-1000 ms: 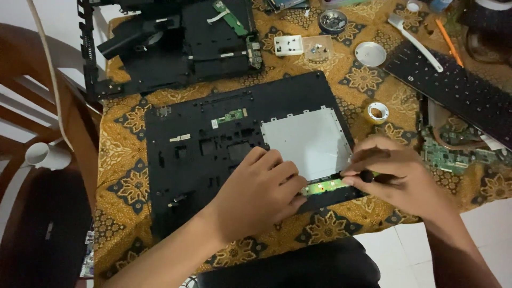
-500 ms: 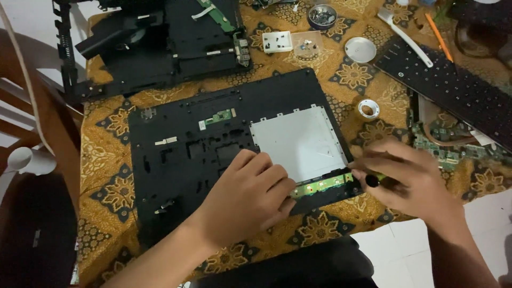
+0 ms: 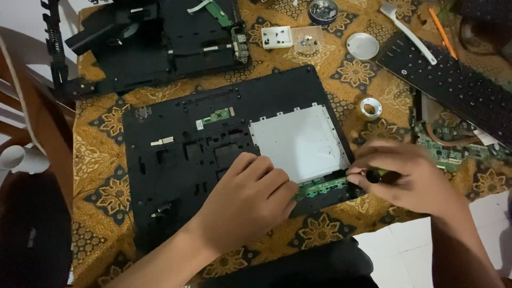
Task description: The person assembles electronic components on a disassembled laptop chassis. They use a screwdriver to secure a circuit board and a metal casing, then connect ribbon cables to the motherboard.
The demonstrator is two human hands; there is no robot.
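At panel's (image 3: 202,160) near edge, left hand (image 3: 248,200) flat beside green board (image 3: 322,188); right hand (image 3: 410,178) grip pinching screwdriver (image 3: 376,176)

We are looking at a home table pressed into service for electronics repair, not a proper workshop: a brown and gold batik tablecloth (image 3: 101,165) is covering it, a wooden chair (image 3: 32,133) is standing beside it over white floor tiles (image 3: 405,250), while laptop shells (image 3: 213,154), a detached keyboard (image 3: 453,85) and small screw dishes (image 3: 323,10) are lying spread across it.
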